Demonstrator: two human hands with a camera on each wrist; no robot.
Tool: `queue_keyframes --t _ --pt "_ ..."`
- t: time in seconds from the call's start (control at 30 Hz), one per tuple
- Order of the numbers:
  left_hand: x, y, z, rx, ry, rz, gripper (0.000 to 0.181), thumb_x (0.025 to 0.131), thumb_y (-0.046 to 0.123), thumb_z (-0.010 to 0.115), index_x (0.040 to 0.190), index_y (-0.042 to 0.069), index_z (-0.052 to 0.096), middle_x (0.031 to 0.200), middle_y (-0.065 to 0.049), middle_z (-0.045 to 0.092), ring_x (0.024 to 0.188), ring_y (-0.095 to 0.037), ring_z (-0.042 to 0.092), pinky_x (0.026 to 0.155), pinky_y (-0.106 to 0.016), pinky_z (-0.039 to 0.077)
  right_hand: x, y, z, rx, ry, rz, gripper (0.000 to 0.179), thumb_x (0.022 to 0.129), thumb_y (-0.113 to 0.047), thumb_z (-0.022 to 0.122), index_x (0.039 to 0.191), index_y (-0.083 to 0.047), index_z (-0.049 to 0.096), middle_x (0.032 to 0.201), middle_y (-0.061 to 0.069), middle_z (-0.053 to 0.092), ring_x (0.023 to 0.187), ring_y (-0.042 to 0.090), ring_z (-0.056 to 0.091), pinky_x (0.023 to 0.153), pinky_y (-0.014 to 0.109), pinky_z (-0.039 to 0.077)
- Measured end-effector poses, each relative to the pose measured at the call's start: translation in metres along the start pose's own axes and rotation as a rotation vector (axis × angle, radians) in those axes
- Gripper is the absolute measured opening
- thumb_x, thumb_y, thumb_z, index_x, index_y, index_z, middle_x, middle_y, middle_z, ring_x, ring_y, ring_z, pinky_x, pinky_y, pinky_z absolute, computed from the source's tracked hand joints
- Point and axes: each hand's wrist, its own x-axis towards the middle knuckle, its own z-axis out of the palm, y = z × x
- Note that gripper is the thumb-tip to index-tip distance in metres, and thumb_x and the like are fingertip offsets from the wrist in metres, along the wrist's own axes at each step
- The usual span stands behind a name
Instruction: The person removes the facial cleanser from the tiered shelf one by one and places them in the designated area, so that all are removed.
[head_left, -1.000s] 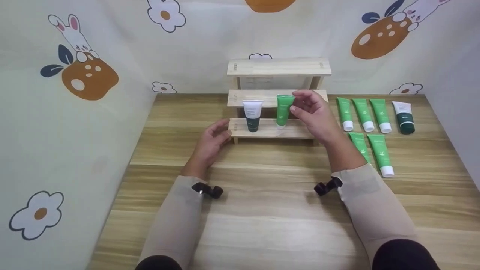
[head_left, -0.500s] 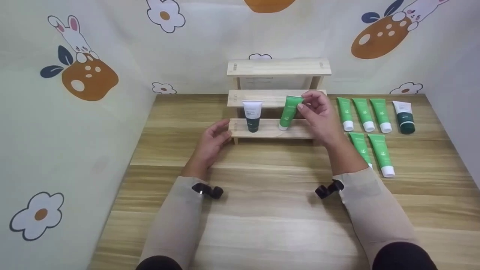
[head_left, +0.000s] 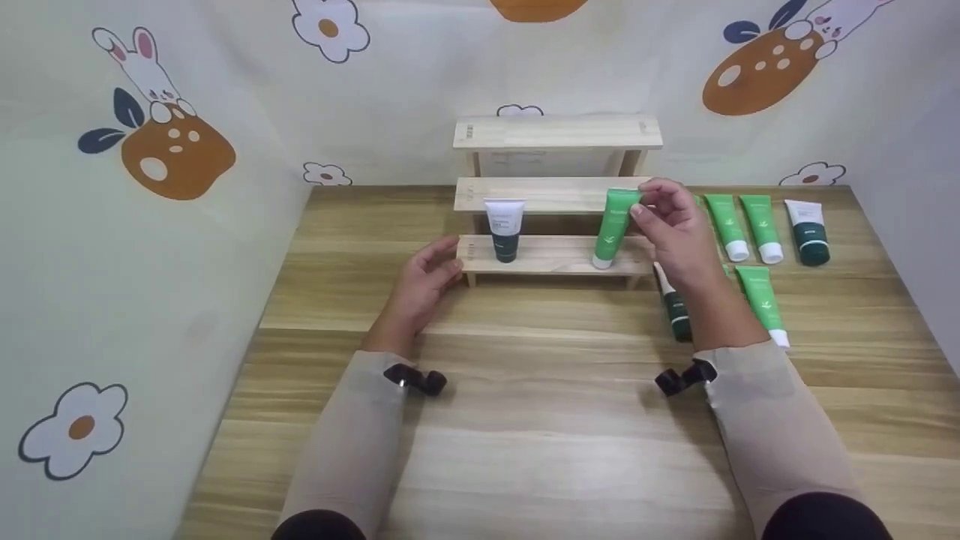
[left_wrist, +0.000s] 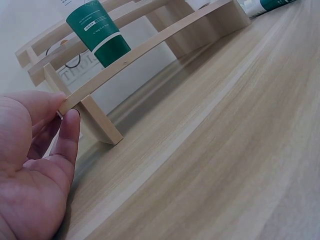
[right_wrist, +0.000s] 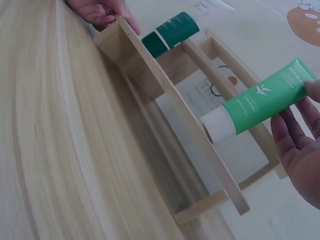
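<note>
My right hand (head_left: pixel 679 236) pinches a green squeeze tube (head_left: pixel 616 225) by its flat top end. The tube leans slightly, white cap down, at the right part of the bottom step of a three-tier wooden rack (head_left: pixel 555 262). In the right wrist view the cap (right_wrist: pixel 218 125) overlaps the step's edge; whether it touches cannot be told. My left hand (head_left: pixel 421 289) grips the left end of that step, thumb above and a finger below in the left wrist view. A white and dark green tube (head_left: pixel 506 229) stands cap down on the step's left part.
Right of the rack lie several green tubes (head_left: pixel 761 229) on the wooden table (head_left: pixel 525 420), some partly hidden by my right hand and forearm. Another white and dark green tube (head_left: pixel 810 234) lies at far right, and one (head_left: pixel 675 309) beside my right wrist. A patterned wall (head_left: pixel 405 97) stands behind.
My right hand has moved the green tube rightward along the bottom step, its tilt changing on the way. A white and dark green tube beside my right wrist has come into view. The left hand stays put.
</note>
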Motion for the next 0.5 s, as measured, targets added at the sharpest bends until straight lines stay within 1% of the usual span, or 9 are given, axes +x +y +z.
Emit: queue_keyframes --t 0.27,0.3,0.5 --pt "0.001 0.000 0.002 -0.063 -0.004 -0.005 0.051 0.102 -0.002 0.066 0.152 0.006 0.057 0.156 -0.013 0.053 0.109 -0.015 0.067 0.095 -0.024 0.062 -0.004 -0.007 -0.024 0.008 0.012 0.008 0.025 0.102 -0.001 0.067 0.122 -0.016 0.068 0.106 -0.001 0.067 0.100 0.013 0.068 0.087 0.028 0.066" --pt "0.001 0.000 0.001 -0.064 -0.002 -0.005 0.051 0.102 -0.002 0.065 0.152 0.005 0.057 0.155 -0.013 0.053 0.108 -0.014 0.067 0.095 -0.024 0.062 -0.004 -0.008 -0.027 0.004 0.016 0.012 0.025 0.102 -0.002 0.068 0.123 -0.017 0.068 0.107 -0.001 0.067 0.100 0.012 0.069 0.087 0.028 0.066" --pt "0.001 0.001 0.001 -0.062 -0.005 -0.006 0.051 0.101 -0.002 0.067 0.150 0.007 0.059 0.155 -0.012 0.054 0.108 -0.015 0.068 0.095 -0.025 0.062 -0.006 -0.015 -0.048 0.008 0.045 0.052 0.027 0.104 -0.007 0.068 0.130 -0.012 0.066 0.111 0.001 0.064 0.101 0.015 0.069 0.086 0.025 0.065"
